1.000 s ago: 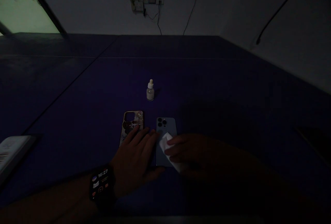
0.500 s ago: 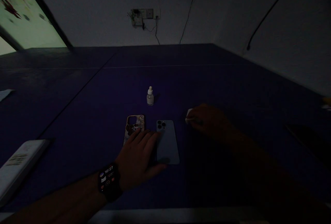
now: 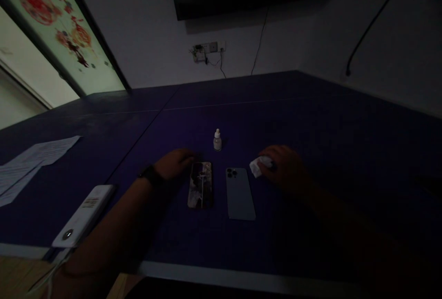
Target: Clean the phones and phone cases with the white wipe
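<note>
Cloth [image 3: 255, 168], white, soft and a bit crumpled, is held in the right hand [image 3: 283, 165], with bent fingers around it. To the left of that hand and closer to the person, a flat, pale blue phone [image 3: 241, 200] with round black lenses lies back side up on the dark blue bench [image 3: 207, 243]. The left hand [image 3: 174, 163] is by the top left corner of a thin phone case [image 3: 200, 193] with a dark and pale picture. I can't tell if that hand touches the case or grips anything. Farther out, between the two hands, a small see-through bottle [image 3: 217, 143] with a white cap stands up straight.
</note>
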A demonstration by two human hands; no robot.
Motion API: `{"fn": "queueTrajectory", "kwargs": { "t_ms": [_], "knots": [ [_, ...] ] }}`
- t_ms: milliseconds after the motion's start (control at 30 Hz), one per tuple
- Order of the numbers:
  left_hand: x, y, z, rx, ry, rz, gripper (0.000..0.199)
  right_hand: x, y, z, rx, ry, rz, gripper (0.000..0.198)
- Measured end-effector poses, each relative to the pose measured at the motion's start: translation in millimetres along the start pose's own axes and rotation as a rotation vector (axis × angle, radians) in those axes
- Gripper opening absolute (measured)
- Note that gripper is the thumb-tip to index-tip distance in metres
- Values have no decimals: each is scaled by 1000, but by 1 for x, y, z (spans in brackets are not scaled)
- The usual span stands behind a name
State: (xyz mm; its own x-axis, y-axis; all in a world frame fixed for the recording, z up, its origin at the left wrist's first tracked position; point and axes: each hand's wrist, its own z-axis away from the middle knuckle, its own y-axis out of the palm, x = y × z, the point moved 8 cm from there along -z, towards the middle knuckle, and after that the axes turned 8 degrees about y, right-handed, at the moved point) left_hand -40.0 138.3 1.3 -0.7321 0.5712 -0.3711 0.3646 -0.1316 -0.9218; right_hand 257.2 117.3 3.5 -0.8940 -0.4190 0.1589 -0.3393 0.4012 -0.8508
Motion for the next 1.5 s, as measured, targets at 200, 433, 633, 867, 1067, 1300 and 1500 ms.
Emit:
{"fn": "queueTrajectory", "kwargs": {
  "t_ms": [200, 433, 633, 867, 1067, 1300, 1500],
  "knots": [
    [29, 27, -4, -107, -3, -11, 37, 45, 9, 5, 217, -179, 286, 17],
    [29, 33, 8, -174, 34, 19, 37, 8, 24, 13, 346, -190, 245, 19],
    [28, 33, 6, -166, 70, 30, 35, -34, 34, -2, 345, -84, 219, 12],
    [22, 32, 8, -174, 90, 12, 30, -60, 40, -12, 286, 5, 182, 21],
    [22, 33, 5, -199, 70, -9, 29, -58, 27, -27, 101, 2, 36, 26],
    [24, 35, 4, -215, 73, -16, 27, -42, 42, -55, -10, -61, -287, 25],
    [23, 34, 6, -213, 42, -43, 23, -20, 78, -56, 139, -120, -338, 33]
  ]
}}
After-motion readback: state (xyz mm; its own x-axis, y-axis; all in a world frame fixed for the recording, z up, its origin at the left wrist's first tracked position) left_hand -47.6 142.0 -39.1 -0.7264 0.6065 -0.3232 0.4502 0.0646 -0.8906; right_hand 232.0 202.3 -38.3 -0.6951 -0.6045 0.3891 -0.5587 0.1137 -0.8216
